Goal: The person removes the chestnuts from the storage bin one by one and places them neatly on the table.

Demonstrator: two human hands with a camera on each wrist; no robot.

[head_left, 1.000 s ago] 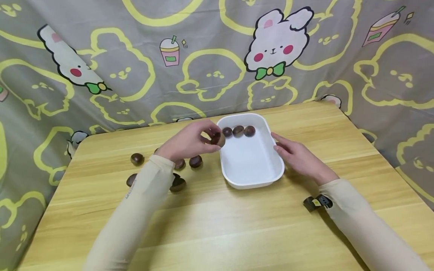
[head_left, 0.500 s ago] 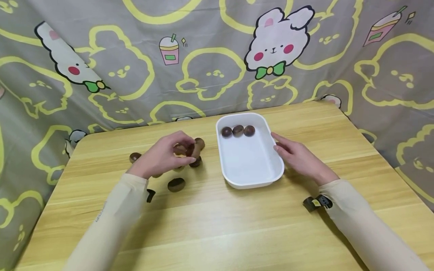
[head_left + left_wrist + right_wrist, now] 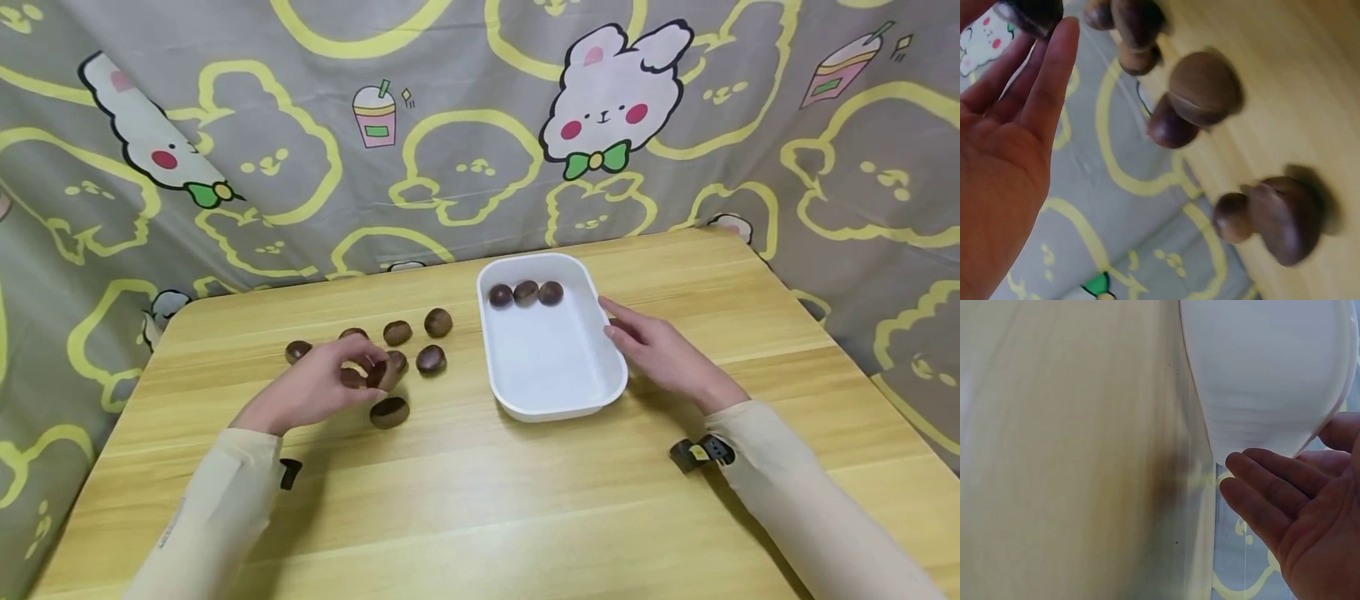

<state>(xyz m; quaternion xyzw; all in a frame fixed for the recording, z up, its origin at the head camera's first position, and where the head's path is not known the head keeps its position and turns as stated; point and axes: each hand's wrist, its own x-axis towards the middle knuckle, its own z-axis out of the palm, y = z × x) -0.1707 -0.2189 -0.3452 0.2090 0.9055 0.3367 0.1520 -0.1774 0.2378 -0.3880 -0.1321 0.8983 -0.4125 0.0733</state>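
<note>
My left hand pinches a brown chestnut between thumb and fingertips, over the loose chestnuts on the left of the table. Close by it lie a two-toned chestnut in front and a dark chestnut to its right. At the right, a white tray has three chestnuts in a row at its far end. Against the tray's right outer wall rest the fairly straight fingers of my right hand. The right wrist view shows that hand's fingertips at the tray's wall.
Farther back on the wooden table sit more chestnuts, among them one at the far right and one at the far left. A patterned grey curtain hangs behind the table.
My left hand has moved left and toward me from the tray's left rim, with a chestnut still in its fingers. The right hand and the three chestnuts in the tray stay in place.
</note>
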